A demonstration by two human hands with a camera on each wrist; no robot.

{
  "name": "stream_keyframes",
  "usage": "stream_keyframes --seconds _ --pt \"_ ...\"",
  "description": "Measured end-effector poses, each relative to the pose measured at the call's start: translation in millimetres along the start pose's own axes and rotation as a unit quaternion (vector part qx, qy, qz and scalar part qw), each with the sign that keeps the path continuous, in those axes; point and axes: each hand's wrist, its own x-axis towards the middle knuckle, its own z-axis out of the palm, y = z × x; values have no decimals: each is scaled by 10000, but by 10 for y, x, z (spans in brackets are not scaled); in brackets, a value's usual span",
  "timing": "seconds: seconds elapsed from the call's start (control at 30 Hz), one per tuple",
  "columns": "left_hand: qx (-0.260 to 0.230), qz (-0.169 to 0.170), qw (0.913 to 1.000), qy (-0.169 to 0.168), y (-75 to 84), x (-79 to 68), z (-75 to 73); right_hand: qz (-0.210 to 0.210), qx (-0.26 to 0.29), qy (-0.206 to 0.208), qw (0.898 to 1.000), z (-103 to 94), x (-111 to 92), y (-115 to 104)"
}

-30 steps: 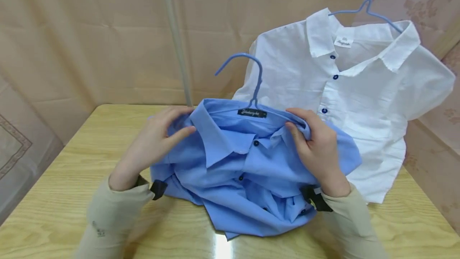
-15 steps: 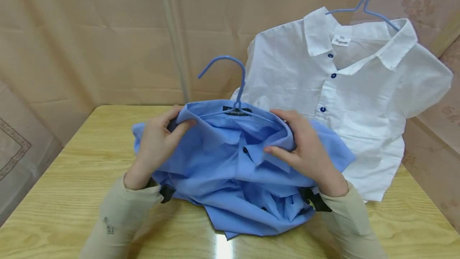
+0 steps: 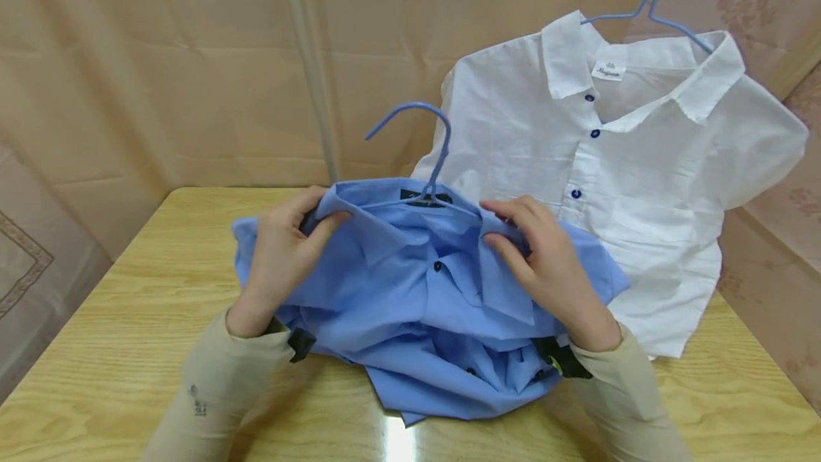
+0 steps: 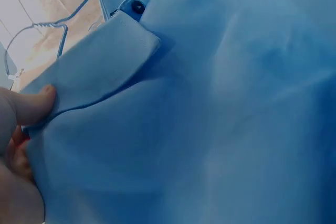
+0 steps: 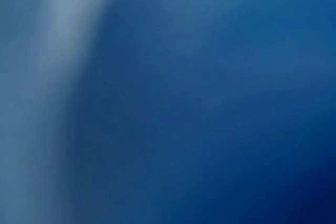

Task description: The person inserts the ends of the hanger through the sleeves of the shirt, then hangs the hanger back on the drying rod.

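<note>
A blue button-up shirt [image 3: 391, 312] lies bunched on the table, its collar end raised. The hook of a blue wire hanger [image 3: 444, 155] sticks up from the neck opening, and its shoulders run inside the shirt. My left hand [image 3: 285, 244] pinches the collar on the left side; in the left wrist view the thumb [image 4: 39, 103] presses on the collar flap [image 4: 100, 61]. On the opposite side my right hand [image 3: 554, 266] pinches the collar between thumb and fingers. The right wrist view holds only blurred blue cloth [image 5: 184, 103].
A white shirt [image 3: 507, 127] on another blue hanger [image 3: 653, 6] stands spread behind and to the right, partly on the wooden table [image 3: 128, 305]. Beige curtain [image 3: 192, 77] hangs behind the table.
The left hand has taken hold of the collar. The right side of the collar was flipped up and is now folded down. The hanger hook has shifted left overall.
</note>
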Motion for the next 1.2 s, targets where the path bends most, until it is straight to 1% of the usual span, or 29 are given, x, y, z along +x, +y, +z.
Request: stream_keyframes --seconds 0.1,0.2,0.3,0.43,0.5,0.57,0.67,0.73,0.8,0.9,0.97,1.03,1.07,1.1,1.13,1.17,1.2 --pt "-113 90 9996 -247 5 1 -1 161 -115 269 9994 21 -13 18" --pt "-124 133 9991 -383 6 5 7 247 -146 578 9979 46 -30 32" --pt "-134 241 9987 -433 -1 4 21 242 -116 796 9965 72 -33 19" --pt "-167 538 9975 -430 1 -8 42 160 -58 1077 9940 147 -24 -22" --pt "-202 616 9971 -403 14 -19 50 140 -58 1191 9928 185 -18 -48" --pt "-173 557 9979 -282 41 -36 58 111 -129 1254 9920 206 -10 -73" --pt "-173 329 9993 86 99 -59 60 22 -249 1146 9931 164 7 -100" --pt "-278 193 9987 378 142 -55 32 -73 -275 1034 9942 67 25 -109" --pt "-463 102 9965 686 168 -36 -23 -166 -285 1036 9941 -68 38 -106" --pt "-861 48 9895 1159 186 8 -156 -150 -182 1200 9925 -298 41 -68" --pt "-1166 51 9823 1464 178 28 -249 -46 -23 1237 9923 -425 23 -12" --pt "-1565 69 9722 1743 170 41 -337 140 359 1054 9937 -520 -4 59" --pt "-1769 94 9659 1890 167 46 -377 250 734 846 9934 -554 -19 97" --pt "-1985 131 9584 2046 167 53 -414 335 1199 628 9902 -578 -40 136" --pt "-2162 152 9506 2221 172 56 -446 471 1677 375 9840 -591 -61 174" --pt "-2326 173 9424 2397 182 58 -477 650 2155 110 9743 -597 -84 209" --pt "-2488 194 9332 2587 195 62 -505 823 2585 -205 9623 -599 -104 243"
